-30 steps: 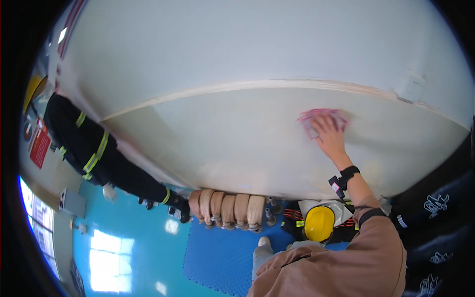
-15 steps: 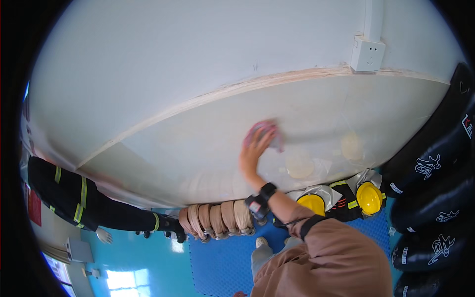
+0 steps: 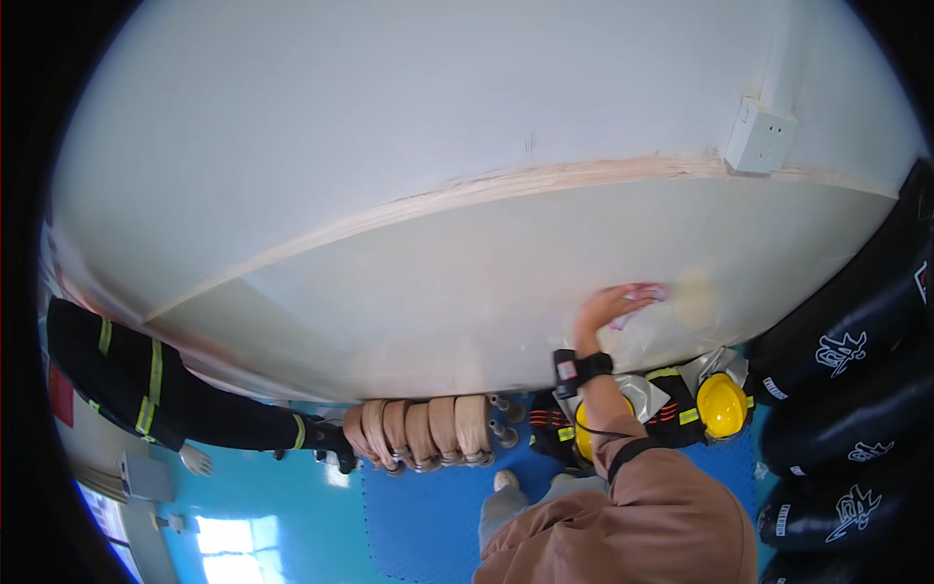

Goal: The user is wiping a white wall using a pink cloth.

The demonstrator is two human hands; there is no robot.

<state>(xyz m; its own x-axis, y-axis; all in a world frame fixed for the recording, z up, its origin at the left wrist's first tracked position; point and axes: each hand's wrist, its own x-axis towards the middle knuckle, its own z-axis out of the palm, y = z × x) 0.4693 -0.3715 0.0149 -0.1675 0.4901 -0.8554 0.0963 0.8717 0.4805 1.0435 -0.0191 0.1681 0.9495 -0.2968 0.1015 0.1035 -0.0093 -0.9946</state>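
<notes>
My right hand [image 3: 601, 311] presses a pink and white cloth [image 3: 646, 293] against the glossy lower part of the wall [image 3: 438, 282]. Its fingers are bent over the cloth and point to the right; motion blurs them slightly. Black straps with a small device [image 3: 567, 374] circle my right wrist. Just right of the cloth, a yellowish reflection shows on the shiny surface. My left hand is out of view.
Rolled hoses [image 3: 418, 433] line the wall's foot, beside metal nozzles [image 3: 504, 434]. Yellow helmets [image 3: 722, 407] rest on dark folded gear. Black punching bags [image 3: 837, 360] stand at right, a mannequin in dark uniform [image 3: 126, 375] at left. A socket box [image 3: 761, 138] juts from the wall. I stand on blue mats [image 3: 418, 516].
My right hand has slid the cloth rightward and a little down along the wall. The view has shifted slightly. A bit of hand at the lower edge no longer shows.
</notes>
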